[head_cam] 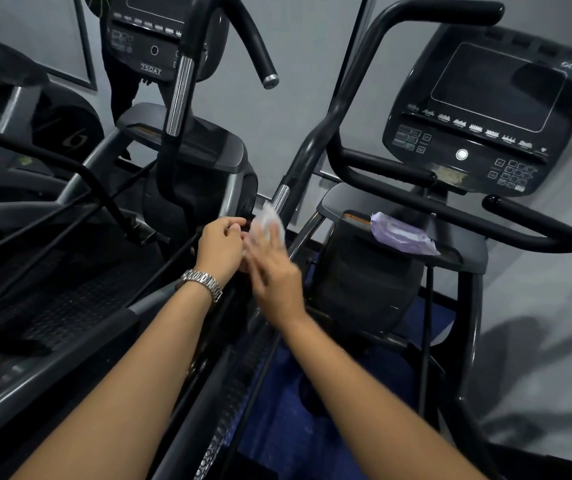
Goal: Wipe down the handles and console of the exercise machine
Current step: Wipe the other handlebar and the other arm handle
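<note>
Your right hand [274,271] pinches the wipe [266,219] just below the handle [307,154], left hand [220,242] curled, hold unclear: wrap the wipe fully round.

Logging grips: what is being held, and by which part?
A white wipe, gripped by its lower end in the blurred fingertips of the right hand. Whether the left hand, curled beside it, also pinches its edge cannot be told.

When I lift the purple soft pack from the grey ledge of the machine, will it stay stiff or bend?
The purple soft plastic pack looks crinkled and uneven, so it will probably bend in the hand. Its film seems glossy, so it may slip a little. It lies flat on the grey ledge, so rolling seems unlikely.
</note>
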`<state>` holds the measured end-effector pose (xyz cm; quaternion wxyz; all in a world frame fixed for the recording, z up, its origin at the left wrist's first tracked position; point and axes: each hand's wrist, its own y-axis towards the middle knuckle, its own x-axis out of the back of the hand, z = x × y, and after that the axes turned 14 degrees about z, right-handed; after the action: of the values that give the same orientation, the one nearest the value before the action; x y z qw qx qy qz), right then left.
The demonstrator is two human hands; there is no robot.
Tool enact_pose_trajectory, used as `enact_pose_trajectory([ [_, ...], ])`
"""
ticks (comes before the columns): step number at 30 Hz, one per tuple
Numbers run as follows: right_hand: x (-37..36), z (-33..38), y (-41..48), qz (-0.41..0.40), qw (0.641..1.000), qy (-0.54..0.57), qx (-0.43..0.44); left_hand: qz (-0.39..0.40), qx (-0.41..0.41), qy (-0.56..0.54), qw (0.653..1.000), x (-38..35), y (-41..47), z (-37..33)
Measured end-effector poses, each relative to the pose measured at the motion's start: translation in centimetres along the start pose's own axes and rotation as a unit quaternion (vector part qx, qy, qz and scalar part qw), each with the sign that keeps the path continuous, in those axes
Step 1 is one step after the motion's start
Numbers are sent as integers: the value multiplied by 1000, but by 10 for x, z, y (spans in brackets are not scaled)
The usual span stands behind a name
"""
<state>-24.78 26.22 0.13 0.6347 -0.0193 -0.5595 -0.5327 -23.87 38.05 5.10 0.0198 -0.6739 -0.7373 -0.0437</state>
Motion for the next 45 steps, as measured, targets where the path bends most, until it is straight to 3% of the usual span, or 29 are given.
enact_pose_trajectory([
  [4,-38,11,-62,80,991,-31,102,-16,-19,-29,999,8,-4,-1],
  [8,-17,-3,-43,68,971,-127,193,-29,-36,-31,998,18,-4,0],
  [13,-5,-7,-22,18,975,-146,169,-32,-43,-34,998,25,-7,-1],
  [18,-47,14,-77,100,971,-87,197,-37,-43,-30,998,32,-11,-2],
  [22,-59,30,-110,112,985,-15,132,-35,-44,-27,998,37,-16,-3],
  [25,-64,54,-124,76,992,102,-22,-34,-45,-23,998,37,-18,-2],
  [29,-61,105,-108,49,928,275,-245,-31,-42,-23,998,34,-17,-1],
  [32,-49,91,-67,-15,896,285,-340,-7,-39,-17,999,28,-16,2],
  [36,-33,66,-39,-22,900,265,-347,66,-8,27,997,16,-19,16],
  [39,-42,83,-66,8,915,242,-322,66,-13,64,996,9,-25,22],
  [43,-50,109,-102,117,935,246,-226,71,-9,51,996,14,-27,22],
  [45,-50,95,-96,126,965,178,-149,77,-7,40,996,20,-27,24],
])
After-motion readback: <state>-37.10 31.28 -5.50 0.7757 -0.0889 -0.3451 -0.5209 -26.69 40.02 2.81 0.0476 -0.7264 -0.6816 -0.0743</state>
